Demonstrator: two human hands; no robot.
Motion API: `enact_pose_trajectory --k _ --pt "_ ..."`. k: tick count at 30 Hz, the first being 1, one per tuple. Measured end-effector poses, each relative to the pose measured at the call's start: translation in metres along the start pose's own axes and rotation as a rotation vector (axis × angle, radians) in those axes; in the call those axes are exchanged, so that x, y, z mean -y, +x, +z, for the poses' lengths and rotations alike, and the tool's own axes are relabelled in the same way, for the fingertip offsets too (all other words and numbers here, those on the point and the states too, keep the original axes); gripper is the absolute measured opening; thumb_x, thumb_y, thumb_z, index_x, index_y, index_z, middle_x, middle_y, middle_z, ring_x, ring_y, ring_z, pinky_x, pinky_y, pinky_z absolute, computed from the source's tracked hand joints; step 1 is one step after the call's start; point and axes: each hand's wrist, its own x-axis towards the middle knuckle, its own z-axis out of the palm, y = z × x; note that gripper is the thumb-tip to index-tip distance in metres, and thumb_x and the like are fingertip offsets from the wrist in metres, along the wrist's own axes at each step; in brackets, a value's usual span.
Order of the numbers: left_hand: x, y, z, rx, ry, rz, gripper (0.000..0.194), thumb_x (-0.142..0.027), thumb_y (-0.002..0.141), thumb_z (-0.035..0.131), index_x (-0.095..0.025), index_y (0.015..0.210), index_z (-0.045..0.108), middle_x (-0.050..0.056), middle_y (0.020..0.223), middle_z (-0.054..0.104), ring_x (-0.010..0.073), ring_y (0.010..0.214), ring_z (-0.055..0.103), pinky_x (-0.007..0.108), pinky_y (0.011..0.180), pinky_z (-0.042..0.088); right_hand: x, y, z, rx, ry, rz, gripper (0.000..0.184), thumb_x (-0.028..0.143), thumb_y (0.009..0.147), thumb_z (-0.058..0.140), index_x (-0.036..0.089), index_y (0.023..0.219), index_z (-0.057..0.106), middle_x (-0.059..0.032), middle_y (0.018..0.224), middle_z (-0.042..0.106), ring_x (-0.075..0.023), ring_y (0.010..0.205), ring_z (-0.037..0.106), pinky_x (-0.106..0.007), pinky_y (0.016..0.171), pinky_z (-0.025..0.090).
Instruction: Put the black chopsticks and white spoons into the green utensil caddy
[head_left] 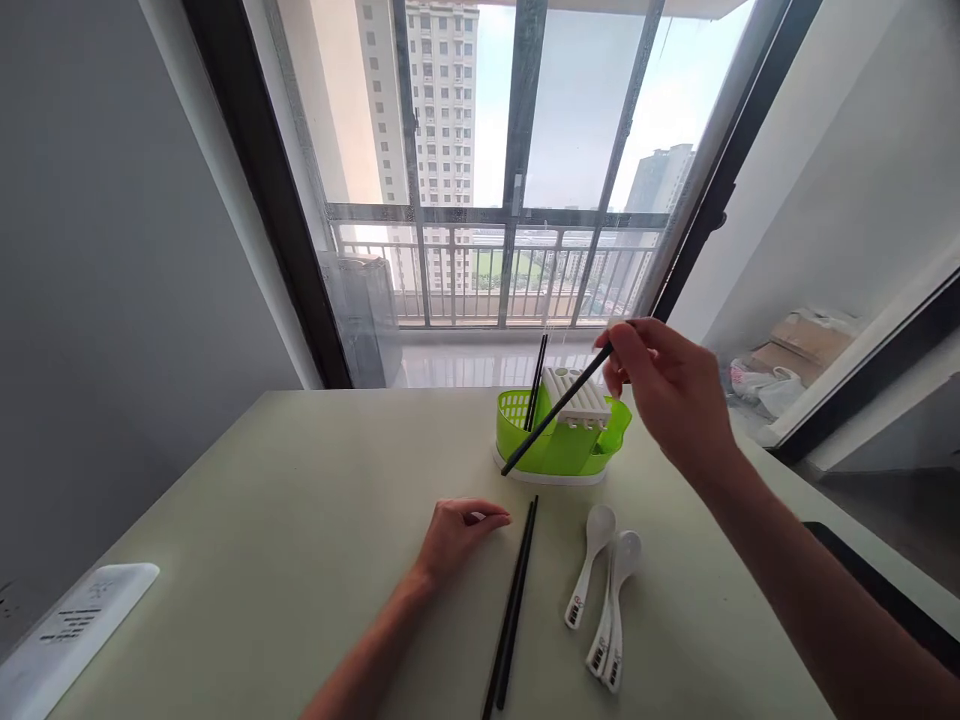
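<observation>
In the head view, my right hand (667, 385) is raised at the right of a green cutlery holder (555, 455), its fingers closed on the upper end of a black chopstick (559, 408). The lower end of that chopstick slants down to the left, across the front of the holder. A dark pair of chopsticks (536, 385) stands in the holder's left basket. My left hand (465, 530) rests on the table, thumb and fingers pinched together with nothing visible between them. Just right of it lie two more black chopsticks (517, 610), side by side.
Several white spoons (619, 600) lie on the pale table (285, 520), right of the loose chopsticks. A white labelled item (90, 620) is at the left edge, and a dark flat object (885, 590) at the right edge. Windows stand beyond the table.
</observation>
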Motion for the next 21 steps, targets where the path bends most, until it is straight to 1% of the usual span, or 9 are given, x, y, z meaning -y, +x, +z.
enact_pose_trajectory --k 2,3,5,7,11,14,17,19,21 --pt "0.000 0.001 0.001 0.001 0.009 0.012 0.024 -0.044 0.083 0.075 -0.022 0.088 0.085 0.003 0.088 0.083 0.0169 0.068 0.069 0.027 0.070 0.053 -0.005 0.025 -0.004 -0.078 -0.010 -0.056 0.031 0.050 0.100 0.061 0.023 0.087 0.070 0.0038 0.064 0.055 -0.0110 0.050 0.052 -0.026 0.051 0.041" --pt "0.001 0.001 0.001 0.005 0.015 0.012 0.024 -0.044 0.084 0.075 -0.022 0.088 0.085 0.002 0.088 0.082 0.0162 0.068 0.068 0.027 0.070 0.053 -0.009 0.035 -0.004 -0.101 -0.034 -0.075 0.033 0.051 0.100 0.060 0.023 0.087 0.070 0.0041 0.062 0.053 -0.0115 0.049 0.051 -0.026 0.050 0.041" --pt "0.001 0.001 0.001 0.015 0.034 0.007 0.024 -0.043 0.084 0.073 -0.022 0.088 0.084 0.002 0.086 0.082 0.0153 0.067 0.066 0.026 0.069 0.052 -0.019 0.052 0.002 -0.107 -0.136 -0.114 0.035 0.052 0.102 0.056 0.023 0.088 0.070 0.0051 0.057 0.051 -0.0124 0.047 0.052 -0.026 0.050 0.040" --pt "0.002 0.001 0.001 0.022 0.052 0.006 0.024 -0.043 0.085 0.072 -0.022 0.087 0.083 0.002 0.084 0.081 0.0150 0.067 0.065 0.026 0.068 0.052 -0.032 0.061 0.013 -0.076 -0.215 -0.116 0.036 0.052 0.101 0.056 0.023 0.086 0.070 0.0054 0.054 0.051 -0.0130 0.047 0.053 -0.027 0.053 0.041" --pt "0.003 0.001 0.003 0.035 0.068 0.014 0.023 -0.041 0.086 0.070 -0.022 0.087 0.082 0.003 0.084 0.080 0.0159 0.068 0.066 0.027 0.068 0.052 -0.064 0.065 0.039 0.084 -0.352 -0.051 0.045 0.056 0.102 0.049 0.020 0.086 0.070 0.0028 0.053 0.057 -0.0148 0.050 0.059 -0.029 0.063 0.045" --pt "0.004 0.001 0.004 0.040 0.070 0.027 0.021 -0.039 0.087 0.069 -0.022 0.087 0.082 0.003 0.083 0.079 0.0162 0.069 0.066 0.027 0.068 0.051 -0.089 0.063 0.053 0.168 -0.387 -0.007 0.050 0.058 0.102 0.046 0.018 0.087 0.071 0.0009 0.053 0.059 -0.0164 0.051 0.060 -0.029 0.063 0.044" --pt "0.005 0.001 0.004 0.047 0.087 0.039 0.021 -0.039 0.089 0.069 -0.022 0.088 0.082 0.002 0.082 0.079 0.0156 0.068 0.065 0.026 0.067 0.051 -0.111 0.062 0.061 0.257 -0.417 0.014 0.048 0.054 0.102 0.046 0.017 0.086 0.072 0.0004 0.054 0.061 -0.0156 0.049 0.056 -0.029 0.060 0.041" --pt "0.005 0.001 0.004 0.049 0.102 0.045 0.021 -0.038 0.090 0.069 -0.022 0.088 0.082 0.001 0.080 0.078 0.0150 0.067 0.064 0.026 0.066 0.050 -0.119 0.062 0.064 0.289 -0.436 0.012 0.044 0.050 0.101 0.048 0.017 0.086 0.073 -0.0016 0.060 0.067 -0.0155 0.052 0.057 -0.029 0.059 0.040" --pt "0.005 0.000 0.004 0.053 0.113 0.053 0.021 -0.038 0.091 0.068 -0.021 0.088 0.081 0.001 0.081 0.078 0.0148 0.068 0.064 0.025 0.066 0.049 -0.122 0.062 0.065 0.278 -0.454 0.002 0.037 0.046 0.100 0.051 0.016 0.094 0.073 -0.0055 0.075 0.074 -0.0167 0.060 0.062 -0.029 0.062 0.040"
